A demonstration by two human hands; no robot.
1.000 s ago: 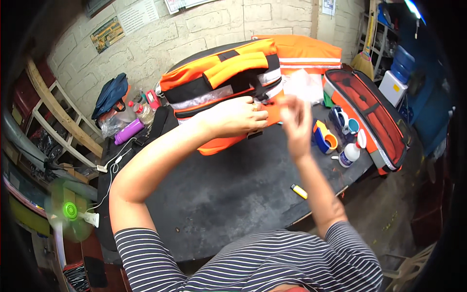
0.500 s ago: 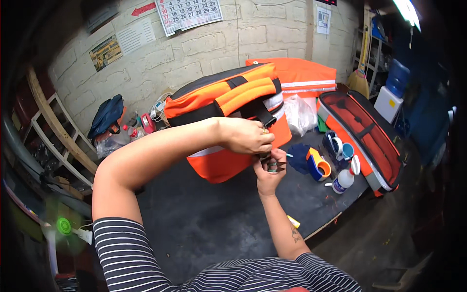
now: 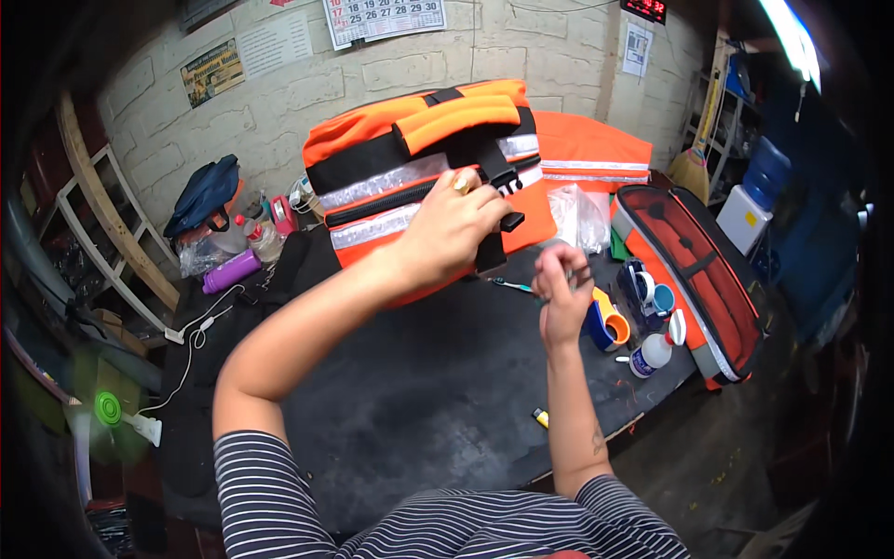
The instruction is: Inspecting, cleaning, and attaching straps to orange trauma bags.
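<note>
An orange and black bag (image 3: 372, 177) with silver reflective bands stands on the dark table, its padded orange handle on top. My left hand (image 3: 452, 228) is closed at its front, gripping a black webbing strap (image 3: 491, 253) below a black buckle (image 3: 501, 177). A black strap end (image 3: 512, 222) sticks out beside my fingers. To the right, apart from the bag, my right hand (image 3: 565, 296) is raised with curled fingers around small metal snips (image 3: 581, 276), mostly hidden and blurred. A toothbrush (image 3: 512, 285) lies on the table between the hands.
On the right are a tape dispenser (image 3: 610, 324), a spray bottle (image 3: 654, 352), and an orange bag with a red mesh panel (image 3: 694, 265). Orange fabric (image 3: 596, 149) and a plastic bag (image 3: 579, 219) lie behind. A purple bottle (image 3: 231, 271) and a white cable (image 3: 194, 347) are left.
My right hand has moved right, away from my left hand, with the snips. My left hand has shifted left and up, onto the front of the bag, which now stands more upright.
</note>
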